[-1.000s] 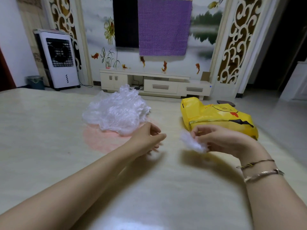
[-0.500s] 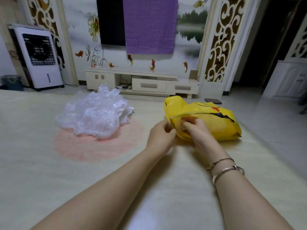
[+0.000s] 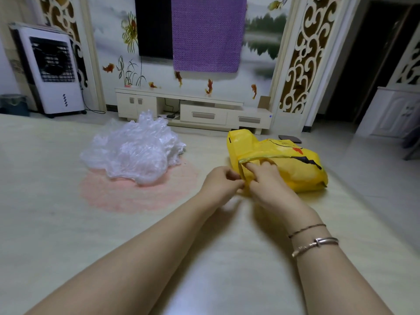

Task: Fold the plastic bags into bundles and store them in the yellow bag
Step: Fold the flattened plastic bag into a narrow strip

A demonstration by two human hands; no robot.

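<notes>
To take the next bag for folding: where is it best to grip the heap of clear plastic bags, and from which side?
Probably pinch one of the crumpled peaks on top of the heap of clear plastic bags, coming from above on its near right side with the left hand. The peaks stand up loosely, and that side faces the hands.

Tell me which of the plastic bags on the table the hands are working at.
The yellow bag with the cartoon face, on the right. Both the left hand and right hand are at its opening; the clear crumpled pile lies apart, untouched.
</notes>
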